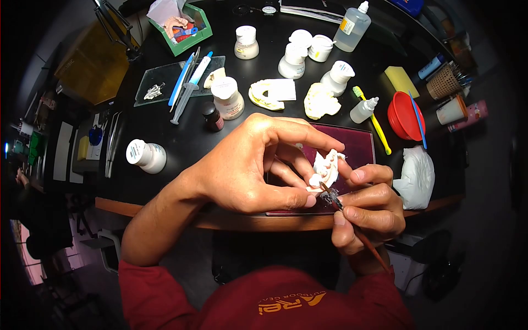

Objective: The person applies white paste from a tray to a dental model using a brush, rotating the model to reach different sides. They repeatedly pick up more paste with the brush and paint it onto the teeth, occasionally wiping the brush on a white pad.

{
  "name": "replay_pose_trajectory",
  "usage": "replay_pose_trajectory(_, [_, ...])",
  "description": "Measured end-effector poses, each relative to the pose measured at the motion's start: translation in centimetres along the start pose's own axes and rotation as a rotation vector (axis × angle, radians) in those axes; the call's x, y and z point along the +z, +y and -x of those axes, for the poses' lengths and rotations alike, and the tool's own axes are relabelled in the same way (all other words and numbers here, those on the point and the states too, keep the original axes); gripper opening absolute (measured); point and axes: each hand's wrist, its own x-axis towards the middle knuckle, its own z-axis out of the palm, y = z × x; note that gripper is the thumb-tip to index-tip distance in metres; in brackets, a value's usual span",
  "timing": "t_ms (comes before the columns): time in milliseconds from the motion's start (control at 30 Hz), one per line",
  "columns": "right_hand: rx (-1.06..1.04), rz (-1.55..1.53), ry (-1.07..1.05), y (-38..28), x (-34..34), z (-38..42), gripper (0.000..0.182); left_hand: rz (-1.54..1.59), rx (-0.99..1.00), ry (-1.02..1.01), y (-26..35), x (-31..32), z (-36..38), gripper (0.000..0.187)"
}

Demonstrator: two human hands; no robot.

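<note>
A small white dental cast (pixel 328 166) with a row of teeth is pinched between the thumb and fingertips of my left hand (pixel 242 165). My right hand (pixel 374 206) grips a fine brush (pixel 367 243) with a reddish-brown handle, close to its head. The dark brush tip reaches the lower teeth of the cast, and a finger of the right hand rests behind the cast's right side. Below both hands lies a dark red glossy slab (pixel 360 144) at the table's front edge, largely covered by them.
Beyond my hands stand powder bottles (pixel 227 102), a dark dropper bottle (pixel 212 117) and yellowish dental casts (pixel 320 102). A glass plate (pixel 144 82) carries a syringe (pixel 192 82). To the right are a toothbrush (pixel 378 129), a red bowl (pixel 404 118) and a white tissue (pixel 415 179).
</note>
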Motion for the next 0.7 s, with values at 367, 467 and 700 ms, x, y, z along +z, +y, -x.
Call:
replay_pose_trajectory(367, [0.013,-0.009,0.025,-0.02,0.16,0.09,0.014,-0.007,0.002,-0.006,0.10,-0.04,-0.02,0.058])
replay_pose_trajectory(467, [0.016,0.013,0.004,-0.14,0.15,-0.04,0.014,-0.007,0.008,-0.002,0.05,-0.02,0.01,0.058])
replay_pose_trajectory(700, [0.014,-0.010,0.015,-0.05,0.17,0.03,0.015,-0.036,0.016,0.000,0.09,-0.09,-0.03,0.058])
